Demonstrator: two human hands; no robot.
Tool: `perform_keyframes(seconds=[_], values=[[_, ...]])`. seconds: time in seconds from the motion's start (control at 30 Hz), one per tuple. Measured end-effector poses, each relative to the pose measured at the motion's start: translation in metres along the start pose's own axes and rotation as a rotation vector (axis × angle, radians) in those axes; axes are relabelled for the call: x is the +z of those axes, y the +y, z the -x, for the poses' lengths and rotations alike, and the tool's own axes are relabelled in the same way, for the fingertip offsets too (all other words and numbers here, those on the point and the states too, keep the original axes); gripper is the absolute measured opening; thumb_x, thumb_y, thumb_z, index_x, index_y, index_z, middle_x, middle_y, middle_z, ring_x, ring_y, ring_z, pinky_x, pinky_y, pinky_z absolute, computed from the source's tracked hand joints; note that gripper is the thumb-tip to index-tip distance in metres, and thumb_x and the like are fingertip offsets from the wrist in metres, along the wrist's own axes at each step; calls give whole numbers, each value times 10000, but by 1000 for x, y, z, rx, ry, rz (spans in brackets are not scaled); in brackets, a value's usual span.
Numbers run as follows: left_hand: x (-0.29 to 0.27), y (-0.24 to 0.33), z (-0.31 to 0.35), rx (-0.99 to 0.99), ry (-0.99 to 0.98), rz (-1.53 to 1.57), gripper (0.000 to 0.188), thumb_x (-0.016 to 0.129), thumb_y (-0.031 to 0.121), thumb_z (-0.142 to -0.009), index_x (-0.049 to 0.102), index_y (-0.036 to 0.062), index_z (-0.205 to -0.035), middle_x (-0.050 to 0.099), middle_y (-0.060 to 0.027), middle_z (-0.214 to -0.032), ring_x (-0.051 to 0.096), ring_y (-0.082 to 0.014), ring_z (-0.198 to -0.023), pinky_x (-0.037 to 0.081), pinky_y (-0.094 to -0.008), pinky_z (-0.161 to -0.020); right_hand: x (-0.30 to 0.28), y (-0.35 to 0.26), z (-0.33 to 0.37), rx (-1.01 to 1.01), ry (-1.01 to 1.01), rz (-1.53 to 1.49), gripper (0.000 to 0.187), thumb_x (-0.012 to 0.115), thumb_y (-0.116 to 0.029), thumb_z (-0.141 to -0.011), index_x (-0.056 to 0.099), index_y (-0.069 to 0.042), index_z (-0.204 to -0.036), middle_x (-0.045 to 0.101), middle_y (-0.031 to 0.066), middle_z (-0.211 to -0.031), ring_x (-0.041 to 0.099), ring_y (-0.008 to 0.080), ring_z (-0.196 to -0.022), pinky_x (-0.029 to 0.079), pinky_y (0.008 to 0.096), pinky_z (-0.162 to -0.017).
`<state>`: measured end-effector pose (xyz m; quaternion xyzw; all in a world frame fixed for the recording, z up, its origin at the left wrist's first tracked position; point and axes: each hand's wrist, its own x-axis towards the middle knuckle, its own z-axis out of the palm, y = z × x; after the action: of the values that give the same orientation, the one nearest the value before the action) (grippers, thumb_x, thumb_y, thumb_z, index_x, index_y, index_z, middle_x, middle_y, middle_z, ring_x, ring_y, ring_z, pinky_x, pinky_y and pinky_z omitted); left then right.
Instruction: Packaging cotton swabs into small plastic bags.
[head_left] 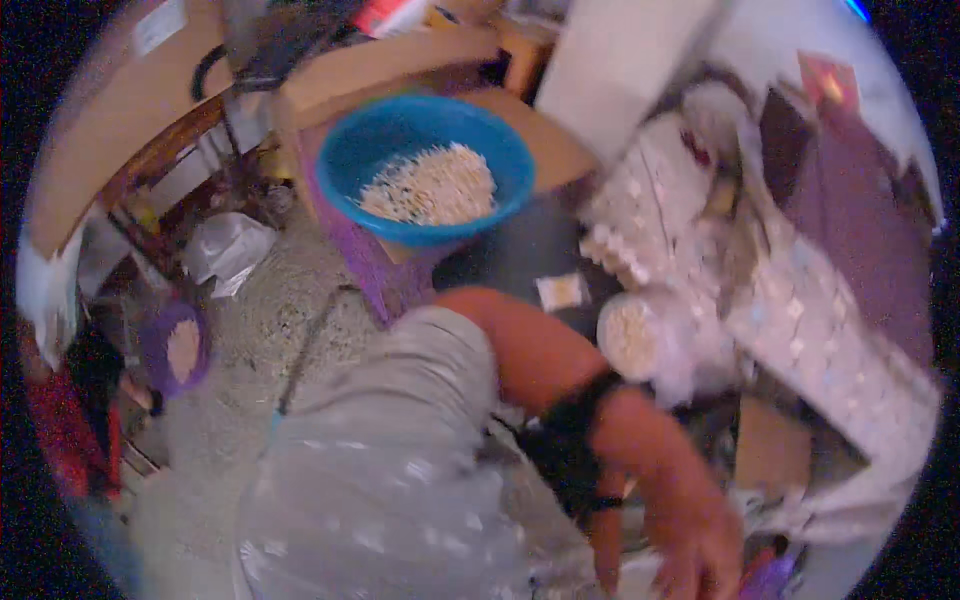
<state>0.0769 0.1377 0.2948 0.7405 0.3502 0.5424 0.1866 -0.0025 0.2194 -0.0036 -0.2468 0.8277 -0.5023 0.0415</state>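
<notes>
My left arm, in a grey sleeve [400, 400], bends at the elbow and reaches across to the lower right. My left hand [685, 510] points downward with thumb and fingers apart, slightly blurred. Nothing shows between them, and the fingertips run to the lower edge. A black strap [580, 405] circles the wrist, and a thin black band [605, 503] sits lower down by the thumb. Right of the hand lies a small purple and dark thing [772, 570] I cannot make out. My right hand is not visible.
A blue basin [350, 215] holds many pale, slender pieces. Farther right are a clear bag [690, 365] of pale pieces, a small packet [560, 291] and patterned cloth [800, 310]. At left, another person's hand [138, 388] is beside a purple bowl [160, 375].
</notes>
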Motion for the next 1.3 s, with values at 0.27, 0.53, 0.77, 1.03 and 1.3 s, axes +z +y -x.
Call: perform_keyframes(seconds=[0.27, 0.53, 0.77, 1.03, 1.3], values=[[-84, 13, 341, -1249, 1102, -1080, 254, 605, 248, -835, 622, 49, -991, 637, -123, -1007, 608, -275, -928, 486, -370, -814, 5, 4, -11, 60, 47, -164, 165, 534, -193, -916, 605, -52, -964, 638, 60, -834, 622, 189, -671, 500, 322, -620], [-70, -32, 426, -1302, 931, -1439, 329, 667, 205, -791, 586, 11, -1044, 611, -174, -1038, 590, -333, -929, 469, -415, -792, -2, -11, -10, 98, 64, -205, 163, 536, -192, -918, 607, -46, -922, 629, 67, -773, 609, 160, -658, 497, 310, -631], [-53, -22, 417, -1375, 1020, -888, 227, 657, 130, -804, 607, 31, -1002, 637, -124, -907, 612, -236, -807, 480, -346, -733, 2, -11, -10, 116, 82, -175, 176, 577, -216, -893, 620, -48, -922, 630, 80, -811, 604, 166, -684, 486, 311, -628], [-1, -3, 378, -1395, 925, -685, 359, 681, 192, -782, 561, 49, -1089, 625, -135, -937, 607, -282, -848, 481, -365, -749, 9, 1, -10, 135, 73, -246, 168, 605, -207, -864, 627, -51, -922, 636, 89, -834, 616, 187, -743, 497, 333, -682], [-50, -19, 335, -1154, 417, -1253, 247, 584, 112, -803, 577, 69, -1047, 601, -180, -936, 563, -371, -930, 467, -443, -825, 3, 1, -11, 5, 116, -139, 86, 596, -113, -883, 607, -29, -896, 614, 39, -806, 582, 98, -686, 480, 250, -613]])
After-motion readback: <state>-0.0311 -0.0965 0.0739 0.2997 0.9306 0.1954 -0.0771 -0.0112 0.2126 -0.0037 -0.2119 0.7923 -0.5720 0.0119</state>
